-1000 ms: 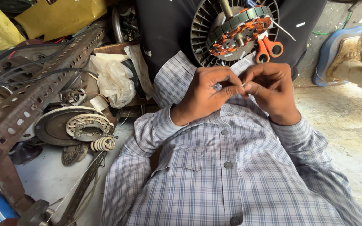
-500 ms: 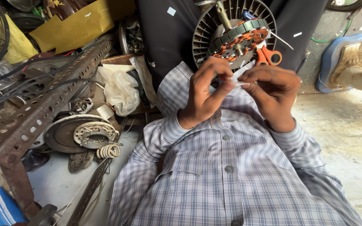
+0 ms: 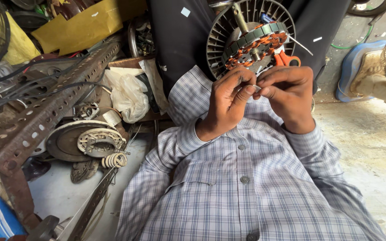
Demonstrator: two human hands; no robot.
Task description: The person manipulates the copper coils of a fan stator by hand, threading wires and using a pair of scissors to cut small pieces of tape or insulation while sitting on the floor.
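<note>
Along the left of the frame a rusty perforated angle bar (image 3: 45,114) is slanting from lower left toward the upper middle, with black cables lying over it; below it a round metal motor housing (image 3: 79,140) holding a pale winding is resting on the floor, and a small coil of wire (image 3: 115,159) is lying just beside it. A crumpled clear plastic bag (image 3: 128,96) is sitting right of the bar. In the middle of the frame the left hand (image 3: 226,105) is curling its grip closed, thumb and forefinger pinching something small and pale that is too tiny to make out. The right hand (image 3: 289,96) is meeting it fingertip to fingertip, its grip also pinched shut on the same small piece. Just above both hands, in the upper middle, a fan motor stator (image 3: 251,40) with copper windings is resting against dark trousers, and orange-handled scissors (image 3: 287,59) are lying at its right edge. A checked shirt (image 3: 246,187) is filling the lower frame.
</note>
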